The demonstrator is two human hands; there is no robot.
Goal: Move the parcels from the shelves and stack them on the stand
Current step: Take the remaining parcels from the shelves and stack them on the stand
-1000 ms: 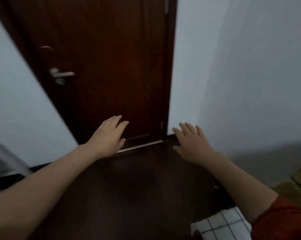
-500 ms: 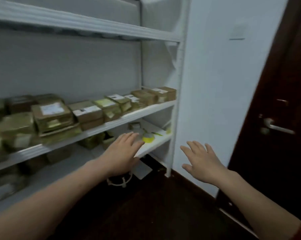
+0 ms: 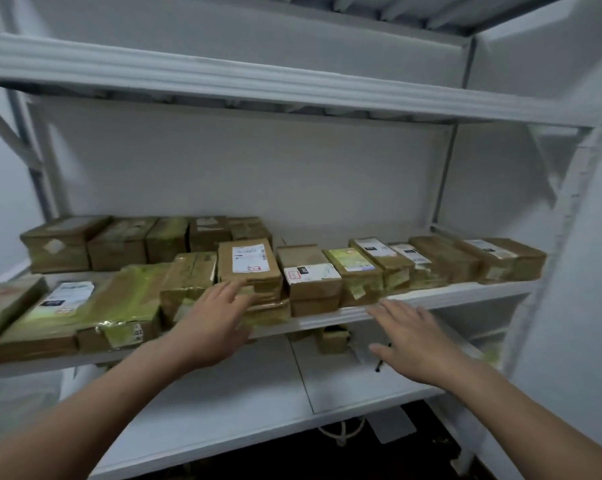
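A white shelving unit [image 3: 566, 237] against a pale wall fills the view. A second ago a dark door was faced, and half a second ago the unit was seen from the side. It is now faced squarely, and both hands have been brought up to the middle shelf [image 3: 448, 296]. From this it is judged that the fetching of a parcel is only beginning.

The left hand [image 3: 216, 323] is stretched out with its fingers [image 3: 235, 289] straight, at the front of a low stack topped by a labelled parcel [image 3: 249, 265]. Whether contact has been made cannot be told. The right hand [image 3: 417, 341] is held spread and released in front of the shelf edge, and nothing is grasped by it.

The middle shelf is filled with brown taped parcels [image 3: 413, 261]: a back row at the left and a front row running across its whole width, some stacked two high. On the lower shelf [image 3: 251, 393] a small parcel [image 3: 332, 339] is seen at the back. What lies on the upper shelf [image 3: 292, 88] is hidden from below. The stand is not in view.
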